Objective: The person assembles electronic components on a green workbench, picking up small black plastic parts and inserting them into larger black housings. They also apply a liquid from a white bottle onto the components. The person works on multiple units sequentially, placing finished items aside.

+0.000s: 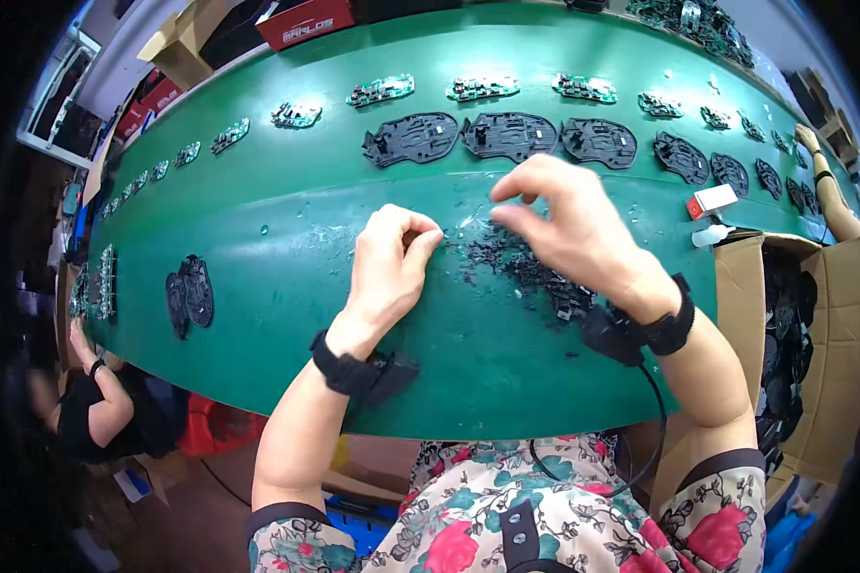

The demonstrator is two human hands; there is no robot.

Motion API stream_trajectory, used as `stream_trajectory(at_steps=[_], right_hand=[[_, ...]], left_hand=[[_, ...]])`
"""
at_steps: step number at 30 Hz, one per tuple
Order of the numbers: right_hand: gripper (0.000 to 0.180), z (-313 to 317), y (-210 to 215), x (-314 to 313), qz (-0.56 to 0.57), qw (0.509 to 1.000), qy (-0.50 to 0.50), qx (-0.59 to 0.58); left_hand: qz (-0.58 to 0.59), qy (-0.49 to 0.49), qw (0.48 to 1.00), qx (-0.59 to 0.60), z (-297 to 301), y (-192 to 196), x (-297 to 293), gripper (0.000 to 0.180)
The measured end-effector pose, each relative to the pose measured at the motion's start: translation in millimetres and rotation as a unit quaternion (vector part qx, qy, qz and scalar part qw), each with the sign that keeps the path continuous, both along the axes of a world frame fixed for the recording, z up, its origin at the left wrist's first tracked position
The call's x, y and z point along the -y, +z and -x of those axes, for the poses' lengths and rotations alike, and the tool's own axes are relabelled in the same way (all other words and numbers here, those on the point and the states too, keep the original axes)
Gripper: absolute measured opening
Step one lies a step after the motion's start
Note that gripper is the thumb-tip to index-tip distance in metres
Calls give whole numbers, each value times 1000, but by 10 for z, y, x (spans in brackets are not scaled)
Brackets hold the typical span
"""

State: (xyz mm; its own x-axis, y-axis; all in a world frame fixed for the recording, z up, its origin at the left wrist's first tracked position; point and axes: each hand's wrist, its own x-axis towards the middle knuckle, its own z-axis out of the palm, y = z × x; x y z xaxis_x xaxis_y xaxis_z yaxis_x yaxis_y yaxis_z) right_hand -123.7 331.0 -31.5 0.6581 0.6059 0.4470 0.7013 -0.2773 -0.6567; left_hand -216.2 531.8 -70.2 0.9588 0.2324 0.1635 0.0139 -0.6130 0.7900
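pinching small black parts (530,272), both hands (392,267) work below three large black shells (508,135).

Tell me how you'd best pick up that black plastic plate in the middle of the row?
Probably by its near long edge, coming from above on the person's side: the black plate lies flat on the green belt, with neighbours close at both ends, so only the long edges are free.

My belt (287,277) is smooth green rubbery sheet with a faint sheen, scuffed near my fingers. The small parts (526,272) heaped toward its near edge look like matt black plastic, as do the moulded shells (506,136) along the far edge. The box (831,315) at its right end is rough brown cardboard
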Motion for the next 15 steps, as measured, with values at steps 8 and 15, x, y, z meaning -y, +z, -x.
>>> stream_trajectory(at_steps=[8,15], right_hand=[[13,211,117,-165,27,992,50,-112],[18,256,211,-227,22,983,20,-184]], left_hand=[[186,-84,978,-51,69,237,25,13],[279,-88,954,-59,76,357,5,13]])
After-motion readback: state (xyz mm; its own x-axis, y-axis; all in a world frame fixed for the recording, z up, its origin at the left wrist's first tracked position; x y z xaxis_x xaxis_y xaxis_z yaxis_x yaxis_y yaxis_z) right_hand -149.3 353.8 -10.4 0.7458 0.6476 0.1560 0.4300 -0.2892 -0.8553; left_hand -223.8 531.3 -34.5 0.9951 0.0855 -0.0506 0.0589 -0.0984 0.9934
